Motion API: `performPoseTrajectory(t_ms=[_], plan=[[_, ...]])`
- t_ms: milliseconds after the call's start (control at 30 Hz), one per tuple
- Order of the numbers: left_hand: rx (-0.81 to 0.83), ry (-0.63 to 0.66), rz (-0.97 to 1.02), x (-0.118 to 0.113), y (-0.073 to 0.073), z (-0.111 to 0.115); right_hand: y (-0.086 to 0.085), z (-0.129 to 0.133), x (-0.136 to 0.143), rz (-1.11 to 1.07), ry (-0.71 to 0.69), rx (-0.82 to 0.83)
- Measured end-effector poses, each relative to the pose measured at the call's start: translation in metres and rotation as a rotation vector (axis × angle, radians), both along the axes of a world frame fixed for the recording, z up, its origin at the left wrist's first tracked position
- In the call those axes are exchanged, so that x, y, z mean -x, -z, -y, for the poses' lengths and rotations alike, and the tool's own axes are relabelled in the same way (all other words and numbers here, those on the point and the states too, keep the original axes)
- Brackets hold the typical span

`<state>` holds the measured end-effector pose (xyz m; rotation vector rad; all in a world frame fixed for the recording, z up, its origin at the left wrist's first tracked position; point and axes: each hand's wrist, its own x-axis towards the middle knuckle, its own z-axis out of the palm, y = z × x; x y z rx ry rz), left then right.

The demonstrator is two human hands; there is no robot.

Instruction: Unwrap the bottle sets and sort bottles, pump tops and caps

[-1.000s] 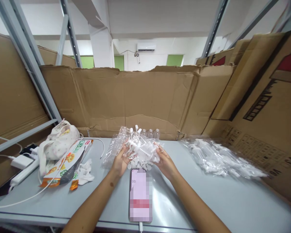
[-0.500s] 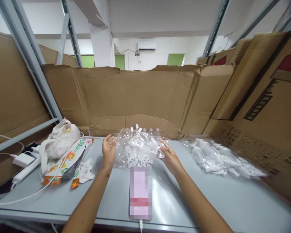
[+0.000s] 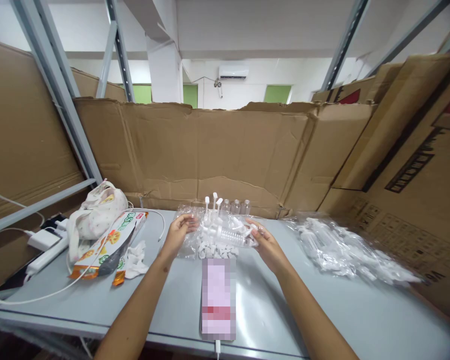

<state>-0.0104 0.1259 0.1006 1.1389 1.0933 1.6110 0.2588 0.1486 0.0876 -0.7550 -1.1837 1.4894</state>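
Note:
My right hand (image 3: 268,246) has its fingers closed at the right end of a clear ribbed plastic bottle (image 3: 232,237), which lies sideways above the table. White fittings show at both ends of this bottle. My left hand (image 3: 179,233) is left of it, its fingers curved and apart, in front of a crumpled clear plastic bag (image 3: 189,246). Whether the fingertips touch the bag I cannot tell. Below the bottle is a heap of small white plastic pieces (image 3: 218,251). Several white-tipped stems (image 3: 215,198) and small clear bottles (image 3: 236,206) stand behind.
A phone (image 3: 218,299) with a blurred screen and a cable lies at the front. On the left are a snack packet (image 3: 112,244), a crumpled tissue (image 3: 135,260), a white cloth bag (image 3: 97,212) and a power strip (image 3: 47,257). Bagged white parts (image 3: 345,250) lie right. Cardboard (image 3: 247,150) walls the back.
My left hand has moved right and its fingers have curved inward towards the bottle. My right hand still holds the bottle, now lying more level. The whole view has shifted slightly.

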Motion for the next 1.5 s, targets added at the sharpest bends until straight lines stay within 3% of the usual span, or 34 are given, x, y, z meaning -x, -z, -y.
performPoseTrajectory(t_ms=[167,400,500,600,833,967,1133,1300,1400,1500], plan=[[0.107,0.506,0.023,0.008,-0.020,0.023,-0.005,-0.001,-0.008,0.032,-0.052,0.017],[0.157,0.705,-0.143,0.001,-0.013,0.028,-0.007,0.001,-0.009,0.093,-0.090,0.025],[0.105,0.643,-0.217,-0.004,-0.007,0.025,-0.006,0.001,-0.008,0.104,-0.083,0.035],[0.052,0.492,-0.281,-0.007,-0.009,0.023,-0.005,-0.002,-0.010,0.079,-0.062,0.049],[-0.096,0.150,-0.342,0.008,-0.037,0.041,0.001,-0.016,-0.023,-0.086,-0.024,0.075],[-0.115,-0.019,-0.349,0.023,-0.042,0.059,0.002,-0.022,-0.030,-0.072,0.015,0.096],[-0.117,-0.247,-0.264,0.050,-0.022,0.067,0.001,-0.024,-0.034,-0.066,0.116,0.130],[-0.035,-0.378,-0.463,0.061,0.001,0.066,0.000,-0.025,-0.035,-0.111,0.214,0.143],[-0.028,-0.348,-0.575,0.056,0.012,0.065,0.000,-0.025,-0.035,-0.111,0.222,0.140],[-0.023,-0.224,-0.702,0.052,0.021,0.064,-0.001,-0.026,-0.035,-0.099,0.212,0.139]])
